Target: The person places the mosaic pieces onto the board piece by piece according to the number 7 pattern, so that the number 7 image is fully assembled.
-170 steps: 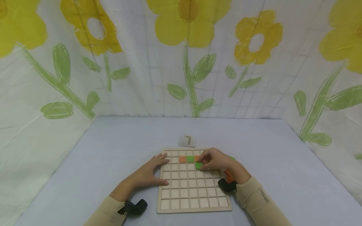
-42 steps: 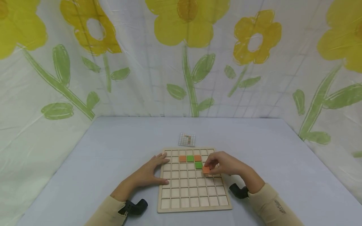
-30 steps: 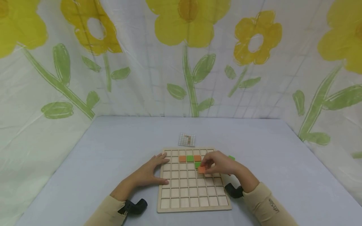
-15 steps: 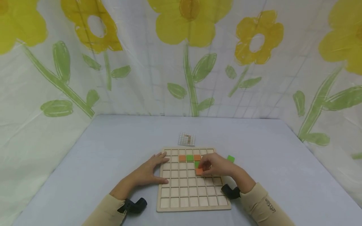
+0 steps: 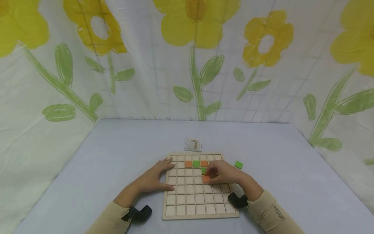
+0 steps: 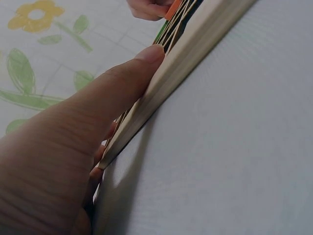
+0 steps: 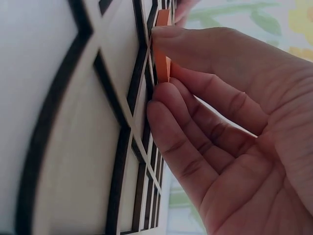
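A wooden grid board [image 5: 187, 217] lies on the table with square cells. Three tiles fill part of its second row: orange [image 5: 188, 163], green [image 5: 196, 163] and orange [image 5: 204, 163]. Below the last of these sits another green tile [image 5: 203, 170], partly covered by fingers. My right hand [image 5: 223, 172] pinches an orange tile [image 5: 206, 179] between thumb and fingers, at the cell under that green one. In the right wrist view this orange tile [image 7: 163, 20] stands edge-on against the board. My left hand [image 5: 153, 178] rests spread along the board's left rim, thumb [image 6: 149, 54] on the edge.
Behind the board lies a small card [image 5: 193, 144] printed with a grid and a coloured pattern. One loose green tile [image 5: 238, 164] is on the table right of the board. A curtain with painted flowers [image 5: 204, 65] closes off the back.
Earlier my right hand was at the green tile below the row. Then it brought an orange tile leftward over the board to the cell beneath. The left hand has stayed put.
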Available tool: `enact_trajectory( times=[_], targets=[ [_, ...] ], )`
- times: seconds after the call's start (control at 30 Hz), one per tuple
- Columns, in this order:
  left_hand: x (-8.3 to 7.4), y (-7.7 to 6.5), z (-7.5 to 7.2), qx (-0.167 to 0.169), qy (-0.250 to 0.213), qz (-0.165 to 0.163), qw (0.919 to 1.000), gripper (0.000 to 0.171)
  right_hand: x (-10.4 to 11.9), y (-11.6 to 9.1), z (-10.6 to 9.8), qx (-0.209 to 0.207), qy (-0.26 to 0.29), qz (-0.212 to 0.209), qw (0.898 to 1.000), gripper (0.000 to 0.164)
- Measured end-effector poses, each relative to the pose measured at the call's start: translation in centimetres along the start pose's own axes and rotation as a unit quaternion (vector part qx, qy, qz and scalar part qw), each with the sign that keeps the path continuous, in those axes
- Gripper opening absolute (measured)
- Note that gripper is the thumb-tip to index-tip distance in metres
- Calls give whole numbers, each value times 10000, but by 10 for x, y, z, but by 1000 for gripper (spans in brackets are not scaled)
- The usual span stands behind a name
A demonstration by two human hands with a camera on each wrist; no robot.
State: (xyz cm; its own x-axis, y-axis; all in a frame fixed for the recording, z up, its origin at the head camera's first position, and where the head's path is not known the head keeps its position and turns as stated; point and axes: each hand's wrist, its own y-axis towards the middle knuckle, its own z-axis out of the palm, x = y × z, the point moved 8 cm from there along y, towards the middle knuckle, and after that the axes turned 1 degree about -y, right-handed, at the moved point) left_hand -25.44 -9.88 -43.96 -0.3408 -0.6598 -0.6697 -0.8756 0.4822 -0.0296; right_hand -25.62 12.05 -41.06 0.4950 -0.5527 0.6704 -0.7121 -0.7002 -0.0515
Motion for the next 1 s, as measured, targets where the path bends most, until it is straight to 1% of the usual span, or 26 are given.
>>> enact_trajectory(
  times=[0.2,0.33,0.53,0.8,1.0],
  targets=[
    [0,-1,-1,6,-7,-20,10000,89,0,-1,-1,-65,-84,-23,9999,16],
    [-1,-1,-1,13,17,-15,10000,89,-1,0,-1,-85,-112,59,9999,16],
    [-2,0,-1,0,-15,82,10000,89,0,-1,-2,-110,-80,168,9998,16],
    [-2,-1,-1,15,-13,43,10000,89,-1,-3,-2,-103,-91,283,9995,16],
    [-3,-1,-1,15,13,30,10000,88,0,-3,-3,-146,-65,173,9997,17]
  ],
)
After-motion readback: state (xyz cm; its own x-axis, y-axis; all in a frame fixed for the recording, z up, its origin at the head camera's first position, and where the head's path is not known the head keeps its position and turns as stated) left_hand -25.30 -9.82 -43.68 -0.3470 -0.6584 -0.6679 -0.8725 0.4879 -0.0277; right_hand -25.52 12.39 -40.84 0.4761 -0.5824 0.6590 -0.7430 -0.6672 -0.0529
